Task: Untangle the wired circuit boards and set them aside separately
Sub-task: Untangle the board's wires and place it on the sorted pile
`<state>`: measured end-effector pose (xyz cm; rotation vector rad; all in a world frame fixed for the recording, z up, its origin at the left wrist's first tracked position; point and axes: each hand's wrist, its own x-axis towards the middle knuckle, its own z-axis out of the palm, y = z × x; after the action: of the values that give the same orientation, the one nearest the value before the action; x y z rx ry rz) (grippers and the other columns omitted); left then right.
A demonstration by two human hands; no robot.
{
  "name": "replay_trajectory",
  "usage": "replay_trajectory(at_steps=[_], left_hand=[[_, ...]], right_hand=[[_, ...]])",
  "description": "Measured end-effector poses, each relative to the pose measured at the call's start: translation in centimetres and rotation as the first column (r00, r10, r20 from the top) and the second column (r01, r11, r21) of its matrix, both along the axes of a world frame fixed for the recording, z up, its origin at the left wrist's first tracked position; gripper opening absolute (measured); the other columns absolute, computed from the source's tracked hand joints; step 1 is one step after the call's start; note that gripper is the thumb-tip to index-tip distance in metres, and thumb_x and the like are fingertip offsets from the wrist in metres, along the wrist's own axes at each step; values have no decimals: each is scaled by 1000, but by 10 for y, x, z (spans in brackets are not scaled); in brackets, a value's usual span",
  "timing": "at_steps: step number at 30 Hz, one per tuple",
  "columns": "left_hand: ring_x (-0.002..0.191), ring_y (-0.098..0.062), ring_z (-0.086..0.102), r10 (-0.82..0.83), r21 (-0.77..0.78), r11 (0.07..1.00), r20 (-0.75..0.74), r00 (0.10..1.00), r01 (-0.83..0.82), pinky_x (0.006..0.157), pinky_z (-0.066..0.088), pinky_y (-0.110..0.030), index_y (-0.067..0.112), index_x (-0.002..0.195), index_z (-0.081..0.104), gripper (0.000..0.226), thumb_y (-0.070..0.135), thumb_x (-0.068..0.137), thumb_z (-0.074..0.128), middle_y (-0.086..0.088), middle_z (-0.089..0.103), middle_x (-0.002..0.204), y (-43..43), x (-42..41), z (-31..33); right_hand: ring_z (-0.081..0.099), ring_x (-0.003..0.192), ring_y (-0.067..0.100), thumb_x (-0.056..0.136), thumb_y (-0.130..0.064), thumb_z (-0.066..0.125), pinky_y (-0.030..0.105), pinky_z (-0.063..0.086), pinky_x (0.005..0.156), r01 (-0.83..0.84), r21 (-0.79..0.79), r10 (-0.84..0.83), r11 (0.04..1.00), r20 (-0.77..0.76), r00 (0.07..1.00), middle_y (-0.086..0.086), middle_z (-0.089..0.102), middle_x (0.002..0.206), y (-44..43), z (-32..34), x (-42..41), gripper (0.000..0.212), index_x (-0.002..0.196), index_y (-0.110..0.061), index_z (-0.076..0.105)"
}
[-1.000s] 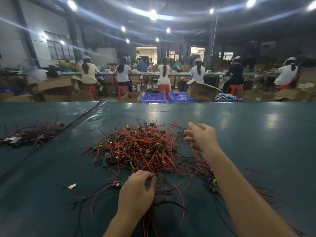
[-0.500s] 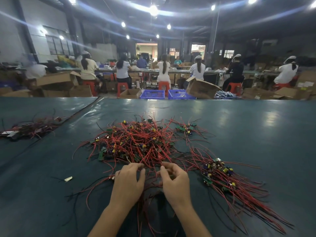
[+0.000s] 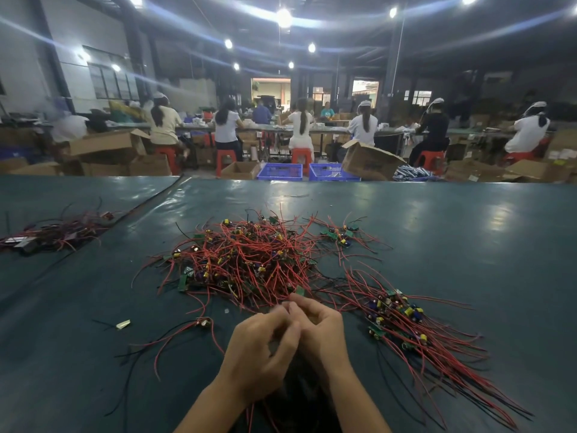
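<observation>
Wired circuit boards [image 3: 249,260]: tangled pile, frame centre on surface [image 3: 468,245]. Left hand [image 3: 259,348], right hand [image 3: 318,332]: grips pinch red wires [image 3: 274,298] at pile's near edge. Step, judged: freeing one board. Next: slow pull, set aside.

A tangled heap of small green circuit boards with red and black wires [image 3: 249,260] lies just beyond the fingertips of the left hand [image 3: 259,348] and right hand [image 3: 318,331]. To the right of the right hand, a straightened row of wired boards [image 3: 402,320] fans its wires nearward. A lone wired board [image 3: 204,322] lies left of the left hand.
</observation>
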<state>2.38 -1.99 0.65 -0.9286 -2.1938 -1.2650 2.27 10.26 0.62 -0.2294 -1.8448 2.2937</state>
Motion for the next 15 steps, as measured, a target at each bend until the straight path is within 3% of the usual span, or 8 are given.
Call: replay_trajectory(at_steps=[2, 4, 6, 8, 9, 11, 13, 15], left_hand=[[48, -12, 54, 71, 205, 975, 87, 994, -87, 45, 45, -37, 27, 80, 48, 22, 42, 94, 40, -1, 59, 61, -1, -3, 5], [46, -13, 52, 197, 299, 930, 91, 976, -215, 43, 43, -32, 28, 81, 49, 21, 40, 95, 41, -2, 59, 64, -9, -11, 10], [52, -11, 54, 310, 211, 917, 160, 937, -339, 47, 44, -25, 29, 80, 54, 18, 35, 96, 50, 3, 60, 64, -20, -20, 14], [64, -13, 61, 341, 42, 928, 311, 887, -371, 59, 50, -29, 29, 79, 62, 18, 33, 95, 54, 4, 64, 68, -28, -26, 14], [69, -18, 64, 286, 26, 945, 414, 864, -325, 65, 52, -32, 26, 80, 67, 22, 34, 96, 53, 1, 68, 71, -30, -28, 14], [75, -24, 68, 95, 139, 967, 585, 805, -215, 73, 54, -34, 15, 83, 74, 41, 43, 94, 47, -7, 73, 75, -27, -26, 19], [73, -16, 69, -22, 216, 966, 614, 789, -141, 76, 53, -28, 6, 80, 75, 56, 51, 87, 44, -7, 73, 72, -25, -24, 25], [66, -8, 66, -128, 268, 963, 586, 800, -42, 70, 53, -22, 12, 71, 74, 45, 48, 85, 50, -2, 68, 64, -23, -20, 28]], right_hand=[[69, 69, 12, 92, -1, 63, 29, 59, 64, 30, 75, -24, 997, -77, 997, 1, 77, 82, -1, 3, 5, 17, 105, -8, 71], [66, 67, 5, 91, -2, 64, 18, 52, 61, 94, 204, -54, 974, -192, 980, -9, 76, 79, -4, 6, 12, 19, 97, -18, 75], [65, 68, 2, 91, -6, 66, 15, 50, 61, 119, 282, -34, 952, -290, 957, -12, 75, 82, -8, 8, 17, 23, 91, -27, 75], [65, 68, 4, 90, -8, 67, 18, 51, 59, 102, 323, 17, 941, -346, 938, -5, 74, 86, -12, 11, 22, 25, 88, -32, 74], [66, 71, 4, 88, -10, 68, 17, 52, 61, 101, 355, 40, 929, -370, 928, -3, 71, 89, -13, 11, 23, 24, 87, -33, 74], [66, 81, 4, 83, -17, 67, 13, 51, 68, 107, 452, 88, 886, -390, 916, 0, 66, 94, -15, 8, 23, 18, 84, -34, 74], [63, 85, 4, 79, -23, 64, 11, 49, 71, 88, 526, 147, 846, -388, 910, -5, 65, 91, -18, 5, 24, 13, 82, -30, 74], [59, 86, 6, 76, -26, 61, 10, 46, 72, 97, 571, 188, 815, -419, 888, -13, 62, 84, -20, 3, 24, 13, 83, -25, 72]])
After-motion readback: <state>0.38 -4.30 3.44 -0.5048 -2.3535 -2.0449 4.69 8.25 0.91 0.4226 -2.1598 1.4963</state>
